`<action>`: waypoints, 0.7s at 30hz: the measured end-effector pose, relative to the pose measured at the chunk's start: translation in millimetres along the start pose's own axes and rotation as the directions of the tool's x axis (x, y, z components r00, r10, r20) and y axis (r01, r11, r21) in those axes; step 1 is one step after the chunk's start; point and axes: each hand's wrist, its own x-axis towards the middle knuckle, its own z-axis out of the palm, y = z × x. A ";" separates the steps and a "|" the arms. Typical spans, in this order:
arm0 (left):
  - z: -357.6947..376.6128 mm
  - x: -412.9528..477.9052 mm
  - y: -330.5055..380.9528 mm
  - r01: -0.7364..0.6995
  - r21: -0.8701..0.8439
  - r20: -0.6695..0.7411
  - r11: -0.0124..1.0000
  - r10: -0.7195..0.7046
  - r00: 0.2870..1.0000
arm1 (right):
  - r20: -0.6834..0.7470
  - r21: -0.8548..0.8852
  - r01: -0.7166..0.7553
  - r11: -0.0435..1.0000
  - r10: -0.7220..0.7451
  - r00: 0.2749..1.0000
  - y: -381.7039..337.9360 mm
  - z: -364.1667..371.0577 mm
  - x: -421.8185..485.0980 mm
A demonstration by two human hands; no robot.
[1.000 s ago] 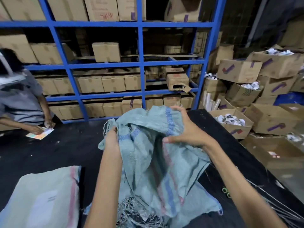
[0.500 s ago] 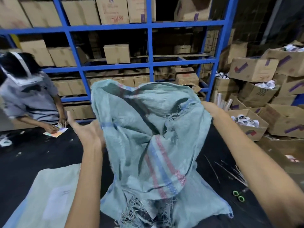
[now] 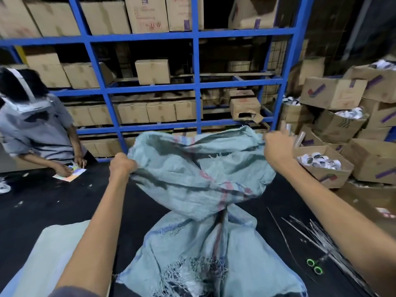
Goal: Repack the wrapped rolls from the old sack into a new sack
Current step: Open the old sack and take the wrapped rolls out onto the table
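Head view. The left hand (image 3: 122, 166) is a closed fist, clenched on the left edge of the sack (image 3: 192, 179). The right hand (image 3: 278, 150) is likewise curled tight on the sack's right edge, higher and farther out. Between the two fists the upper part of the sack is lifted clear of the table (image 3: 38, 206) and stretched wide, sagging in folds. Its lower part lies on the table between the forearms, with a frayed edge nearest the person. The weave is pale green with red and blue stripes. Whether anything is inside cannot be told.

A flat sack (image 3: 53, 254) lies on the table to the left, beside the left forearm. Scissors (image 3: 314, 266) with green handles lie to the right, among thin strips (image 3: 321, 239). Past the table's right edge an open box (image 3: 334, 179) holds rolls (image 3: 317, 160); more boxes are stacked behind it. A blue rack (image 3: 197, 86) of cartons fills the background. At far left another person (image 3: 36, 129) leans over the table, both hands on a coloured card (image 3: 69, 173).
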 end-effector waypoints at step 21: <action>33.5 5.5 -52.7 -0.317 0.739 0.121 0.595 0.346 0.930 | 0.310 0.118 0.188 0.975 -0.216 0.926 31.2 29.7 8.4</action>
